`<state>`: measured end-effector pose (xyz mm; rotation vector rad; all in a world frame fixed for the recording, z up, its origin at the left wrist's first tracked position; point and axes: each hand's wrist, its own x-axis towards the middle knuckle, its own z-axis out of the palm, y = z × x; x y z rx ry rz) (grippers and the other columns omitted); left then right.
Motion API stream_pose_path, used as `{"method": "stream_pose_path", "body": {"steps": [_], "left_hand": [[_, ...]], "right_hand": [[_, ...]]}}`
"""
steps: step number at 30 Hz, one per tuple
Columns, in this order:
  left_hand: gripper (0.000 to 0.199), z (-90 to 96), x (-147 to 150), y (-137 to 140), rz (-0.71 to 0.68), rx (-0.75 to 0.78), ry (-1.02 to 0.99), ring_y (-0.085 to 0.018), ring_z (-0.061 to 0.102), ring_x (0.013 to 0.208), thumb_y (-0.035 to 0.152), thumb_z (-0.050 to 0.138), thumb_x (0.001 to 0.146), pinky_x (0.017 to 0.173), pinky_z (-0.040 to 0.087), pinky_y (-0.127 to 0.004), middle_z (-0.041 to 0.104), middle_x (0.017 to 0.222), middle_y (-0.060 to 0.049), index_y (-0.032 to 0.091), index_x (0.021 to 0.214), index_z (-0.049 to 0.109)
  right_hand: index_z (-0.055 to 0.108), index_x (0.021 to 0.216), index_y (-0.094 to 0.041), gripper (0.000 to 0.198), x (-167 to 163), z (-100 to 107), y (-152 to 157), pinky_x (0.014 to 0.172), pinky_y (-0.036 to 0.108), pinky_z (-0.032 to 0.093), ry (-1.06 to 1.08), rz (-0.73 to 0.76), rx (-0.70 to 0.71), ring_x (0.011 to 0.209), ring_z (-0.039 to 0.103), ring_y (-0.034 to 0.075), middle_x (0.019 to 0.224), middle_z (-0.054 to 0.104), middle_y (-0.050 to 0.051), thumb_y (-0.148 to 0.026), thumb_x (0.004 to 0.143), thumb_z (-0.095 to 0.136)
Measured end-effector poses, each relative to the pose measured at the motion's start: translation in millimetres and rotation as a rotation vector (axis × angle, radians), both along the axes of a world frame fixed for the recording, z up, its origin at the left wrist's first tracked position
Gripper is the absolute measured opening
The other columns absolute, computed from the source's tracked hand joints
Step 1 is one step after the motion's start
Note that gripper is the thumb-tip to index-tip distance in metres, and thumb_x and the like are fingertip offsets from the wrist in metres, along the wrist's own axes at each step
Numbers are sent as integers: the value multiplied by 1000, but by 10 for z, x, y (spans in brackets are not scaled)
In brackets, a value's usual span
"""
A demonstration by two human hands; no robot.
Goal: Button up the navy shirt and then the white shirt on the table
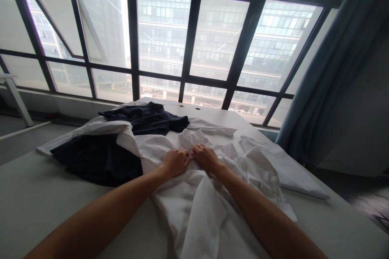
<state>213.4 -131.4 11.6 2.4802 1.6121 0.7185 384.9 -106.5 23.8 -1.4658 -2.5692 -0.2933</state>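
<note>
A crumpled white shirt (200, 206) spreads over the middle of the table, its lower part hanging toward me. My left hand (177, 162) and my right hand (206, 157) meet near its collar, fingers curled and pinching the cloth close together. The exact bit between the fingertips, perhaps the front edge, is too small to make out. Left of my hands lies a dark navy garment (100, 160), partly covered by white cloth. Farther back rests a dark short-sleeved shirt (148, 117).
A folded white garment (285, 166) lies on the right of the white table (24, 194). Black-framed windows (164, 28) rise behind the table's far edge. A blue-grey curtain (319, 73) hangs at the right, and a white metal frame (20, 101) stands at the left.
</note>
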Motion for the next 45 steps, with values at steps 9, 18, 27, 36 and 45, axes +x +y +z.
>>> {"method": "stream_pose_path", "body": {"steps": [9,18,27,36,45], "left_hand": [[32,-49,2,130,59,-112,-238,-24,70,88,38,49,95,75,47,-29,77,96,-8,20,98,75],[30,-69,-10,88,-1,26,-66,-26,71,87,32,49,95,75,48,-31,76,94,-12,16,94,74],[24,-46,16,52,15,28,-3,-25,70,93,31,52,92,78,48,-32,75,99,-9,19,94,72],[26,11,52,72,101,-71,-7,-27,70,91,35,54,89,78,48,-34,75,95,-12,18,95,72],[24,-134,-28,283,-28,-314,-477,-23,70,88,30,58,85,78,50,-29,76,96,-8,16,93,75]], "right_hand": [[66,98,-18,19,53,-138,-81,73,23,41,313,176,4,86,65,16,99,70,7,-25,96,49],[66,111,-25,24,44,-71,-104,67,24,41,236,79,11,81,64,15,109,68,5,-29,98,46],[63,97,-21,13,25,-23,-133,65,25,39,136,50,63,84,65,17,104,66,5,-23,95,50],[66,93,-20,13,-73,-80,-174,67,23,40,246,-46,22,82,65,17,100,69,7,-21,92,53],[71,80,-20,11,-63,-255,-47,62,23,41,545,41,48,70,64,16,85,72,5,-24,86,63]]}}
